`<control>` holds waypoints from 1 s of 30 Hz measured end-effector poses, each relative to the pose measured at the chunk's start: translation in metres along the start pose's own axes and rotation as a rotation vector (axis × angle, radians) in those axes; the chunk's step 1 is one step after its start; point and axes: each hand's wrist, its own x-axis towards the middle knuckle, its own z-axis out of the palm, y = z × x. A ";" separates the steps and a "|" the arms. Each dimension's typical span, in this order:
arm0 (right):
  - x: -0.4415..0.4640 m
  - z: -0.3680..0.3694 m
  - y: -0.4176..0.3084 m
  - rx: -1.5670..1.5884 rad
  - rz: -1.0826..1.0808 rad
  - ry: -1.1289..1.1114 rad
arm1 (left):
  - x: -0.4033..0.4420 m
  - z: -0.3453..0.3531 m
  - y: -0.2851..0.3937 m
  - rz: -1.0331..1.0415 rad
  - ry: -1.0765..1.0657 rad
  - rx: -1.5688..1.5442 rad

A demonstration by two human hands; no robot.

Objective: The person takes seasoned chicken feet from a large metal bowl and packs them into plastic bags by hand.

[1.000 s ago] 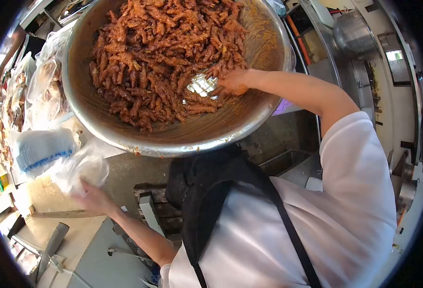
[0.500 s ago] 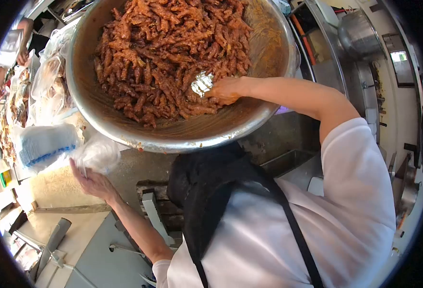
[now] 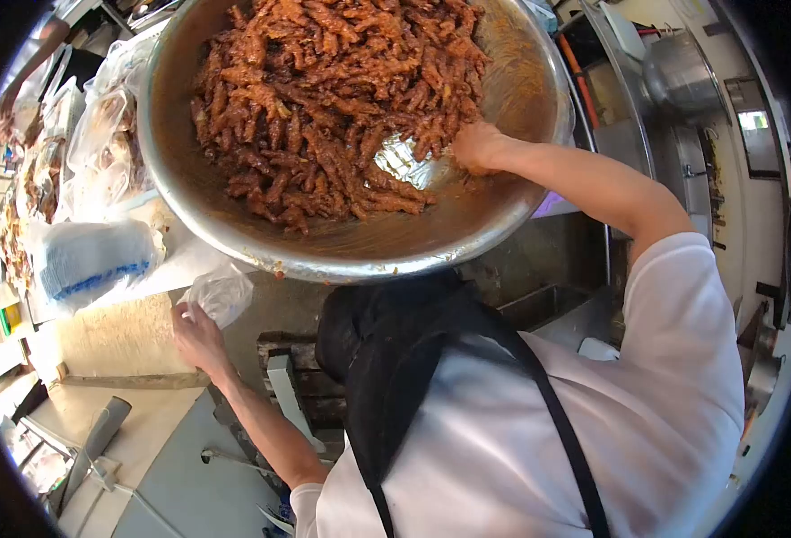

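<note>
A large metal bowl [image 3: 342, 268] holds a heap of sauce-coated chicken feet [image 3: 324, 99], reddish brown and glossy. My right hand [image 3: 480, 148] is inside, at the heap's right edge, fingers curled and partly hidden. Just left of it a shiny silver piece [image 3: 403, 163] lies among the feet; whether my fingers grip part of it I cannot tell. Below the bowl's left rim, my left hand [image 3: 200, 339] pinches a thin clear plastic bag [image 3: 222, 294], which stands up crumpled above the fingers.
A wrapped stack of blue-white bags [image 3: 98, 260] lies on the counter at left, near clear bags of food [image 3: 104, 134]. Another person's arm [image 3: 32, 67] reaches in at upper left. A steel pot [image 3: 682, 72] stands at upper right. A dark-edged sink [image 3: 546, 305] is below the bowl.
My right hand has moved right within the bowl, and more of the silver piece shows. My left hand and the plastic bag have shifted right and slightly down. The view has shifted slightly.
</note>
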 end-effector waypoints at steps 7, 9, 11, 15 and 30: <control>-0.024 -0.081 -0.072 0.572 -0.271 -0.237 | 0.013 -0.005 -0.018 0.019 0.093 -0.061; -0.012 -0.079 -0.073 0.676 -0.276 -0.228 | 0.013 -0.018 -0.006 -0.021 0.072 -0.036; -0.004 -0.080 -0.091 0.588 -0.171 -0.209 | 0.010 -0.022 -0.005 0.047 0.137 -0.148; 0.013 -0.058 -0.082 0.344 -0.172 -0.104 | 0.004 -0.028 -0.002 0.049 0.170 -0.336; -0.032 -0.172 -0.135 1.619 -0.351 -0.187 | 0.006 -0.032 0.013 0.048 0.308 -0.410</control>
